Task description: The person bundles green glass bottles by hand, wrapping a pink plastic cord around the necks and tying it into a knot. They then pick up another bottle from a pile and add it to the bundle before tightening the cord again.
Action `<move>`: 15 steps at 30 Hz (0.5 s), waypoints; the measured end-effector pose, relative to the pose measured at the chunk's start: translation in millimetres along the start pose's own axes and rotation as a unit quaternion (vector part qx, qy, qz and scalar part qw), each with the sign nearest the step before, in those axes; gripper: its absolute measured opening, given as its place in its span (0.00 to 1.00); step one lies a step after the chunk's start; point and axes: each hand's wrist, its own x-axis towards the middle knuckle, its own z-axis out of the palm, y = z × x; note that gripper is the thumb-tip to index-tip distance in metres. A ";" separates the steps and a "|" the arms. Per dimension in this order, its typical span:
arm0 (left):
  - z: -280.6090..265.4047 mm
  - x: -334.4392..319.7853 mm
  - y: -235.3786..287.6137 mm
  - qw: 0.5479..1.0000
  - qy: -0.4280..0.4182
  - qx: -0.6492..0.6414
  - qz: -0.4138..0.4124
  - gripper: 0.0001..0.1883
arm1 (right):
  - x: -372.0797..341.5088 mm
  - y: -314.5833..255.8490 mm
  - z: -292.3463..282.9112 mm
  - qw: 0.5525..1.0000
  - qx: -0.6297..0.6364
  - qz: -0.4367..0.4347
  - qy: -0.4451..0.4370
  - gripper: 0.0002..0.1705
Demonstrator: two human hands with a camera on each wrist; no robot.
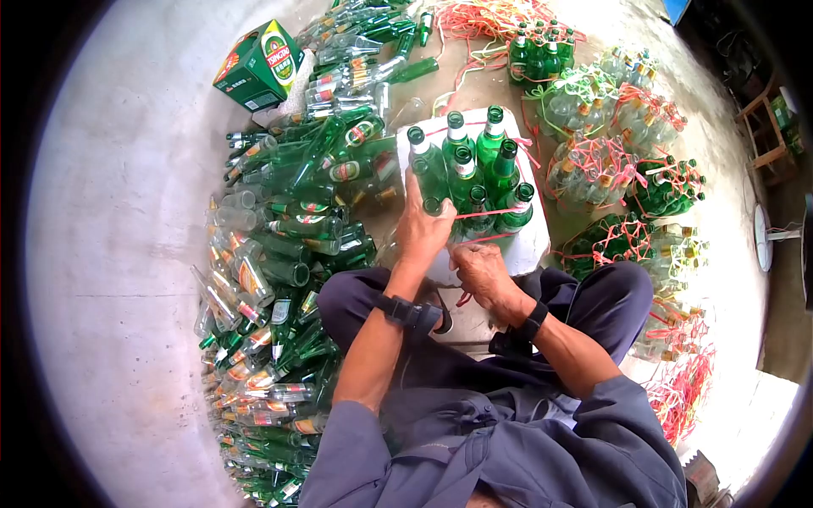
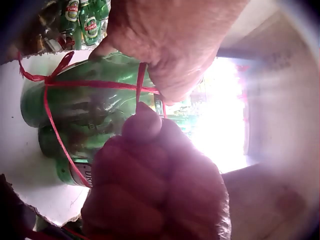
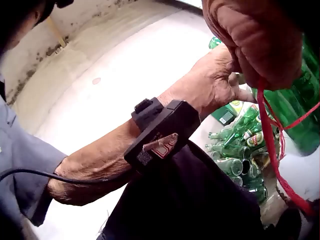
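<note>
The right hand [image 1: 484, 269] pinched the red string [image 2: 102, 84] at its fingertips; the left hand [image 1: 423, 230] curled round one of the green bottles [image 1: 466, 169] upright on the white block [image 1: 537, 243]. String circled the group, its near knot seemingly unfinished. Tied bundles [image 1: 590, 173] rightward looked done; loose bottles [image 1: 292, 227] leftward waited

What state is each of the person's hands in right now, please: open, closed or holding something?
Left hand: closed, holding the green bottles at their near left corner.
Right hand: closed, pinching the red strap.
</note>
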 end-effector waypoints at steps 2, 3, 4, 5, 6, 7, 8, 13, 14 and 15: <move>-0.1 -0.4 1.5 1.000 0.002 0.001 -0.005 0.47 | 2.4 -1.0 -4.6 1.000 -0.012 0.008 0.000 0.20; 0.8 -0.8 0.0 1.000 0.012 0.017 0.002 0.46 | 4.2 -0.5 -6.1 1.000 -0.020 0.018 -0.001 0.20; 2.4 -0.7 -1.4 0.999 0.021 0.034 0.009 0.46 | 6.2 2.0 -5.7 1.000 -0.022 0.015 0.001 0.20; 3.4 0.3 -3.4 0.999 0.022 0.031 0.012 0.46 | 8.4 5.8 -5.0 0.999 -0.025 -0.023 0.007 0.20; 2.4 1.1 -4.0 1.000 0.008 0.012 0.005 0.46 | 6.2 2.5 -3.2 0.998 -0.027 -0.060 0.013 0.20; 2.2 1.3 -4.6 1.000 -0.006 -0.007 -0.003 0.47 | 3.2 -1.1 -3.3 0.998 -0.028 -0.061 0.016 0.20; 2.6 1.8 -5.1 1.000 -0.006 -0.008 -0.001 0.47 | -0.6 -5.7 -3.4 0.994 -0.062 -0.091 0.020 0.21; -4.4 0.1 3.8 0.999 -0.022 0.009 -0.038 0.47 | 1.5 -4.4 -4.9 0.978 -0.129 -0.164 0.028 0.24; -7.0 0.8 6.8 0.999 -0.017 0.007 -0.038 0.47 | 0.6 -5.1 -4.0 0.977 -0.136 -0.160 0.023 0.24; -8.5 0.7 8.7 0.999 -0.020 0.005 -0.033 0.48 | 0.7 -6.3 -3.9 0.977 -0.143 -0.155 0.018 0.25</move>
